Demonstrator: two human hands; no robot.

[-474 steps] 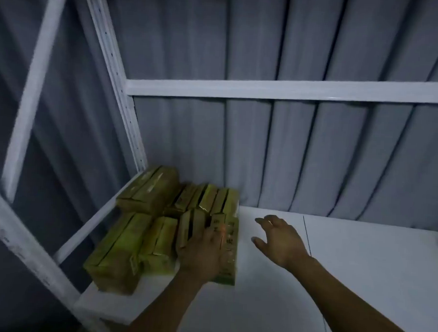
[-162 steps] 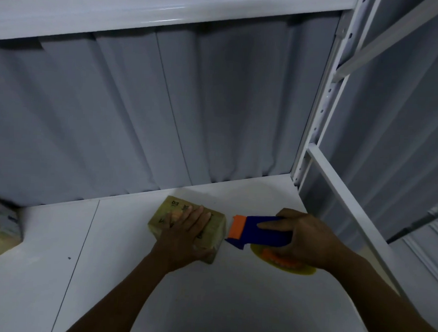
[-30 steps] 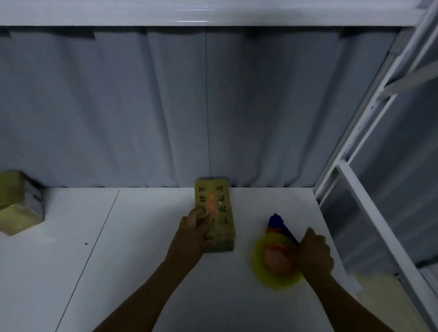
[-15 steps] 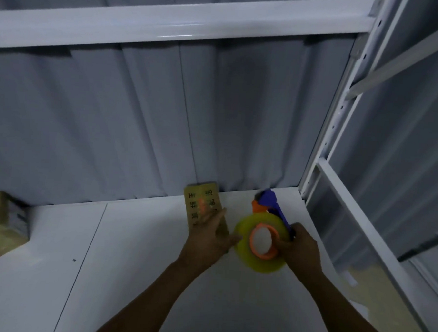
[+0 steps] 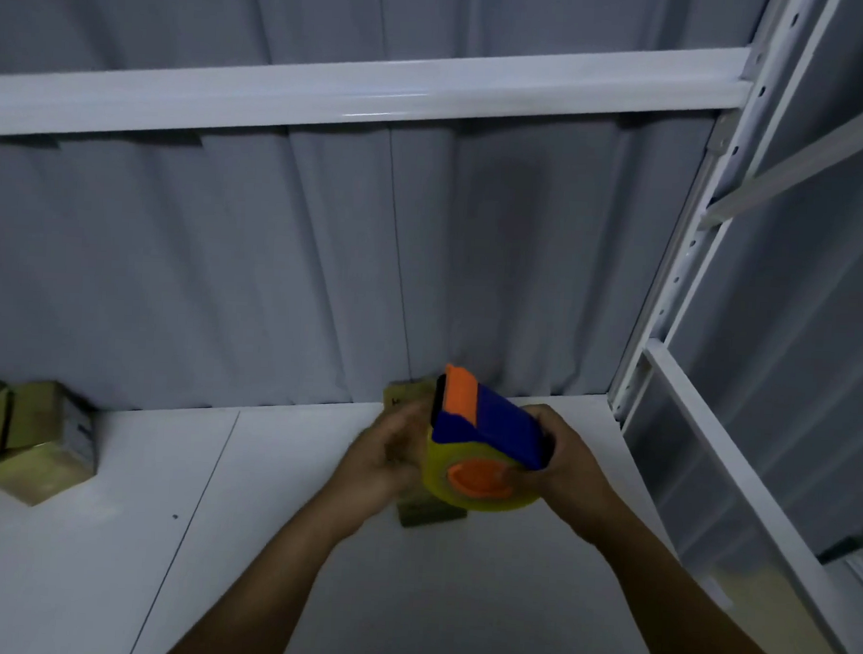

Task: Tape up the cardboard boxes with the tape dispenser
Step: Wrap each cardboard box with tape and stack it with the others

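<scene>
Gripping the tape dispenser (image 5: 489,430) by its blue body, your right hand (image 5: 562,463) holds it clear of the surface. Your left hand (image 5: 383,454) curls against its left side; whether it pinches a tape end cannot be told.

The white shelf (image 5: 258,542) below the dispenser looks slick, so anything dragged may skid. The stacked boxes (image 5: 28,445), well to the dispenser's left, seem out of harm's way. The cardboard box (image 5: 432,514) lies directly beneath the dispenser with no hand on it, so a tug of tape could likely slide or tip it. Off the tape roll (image 5: 436,477), a loose end may fold onto itself. Mind the orange cutter end (image 5: 458,395) at the dispenser's top, close to your left fingers.
</scene>
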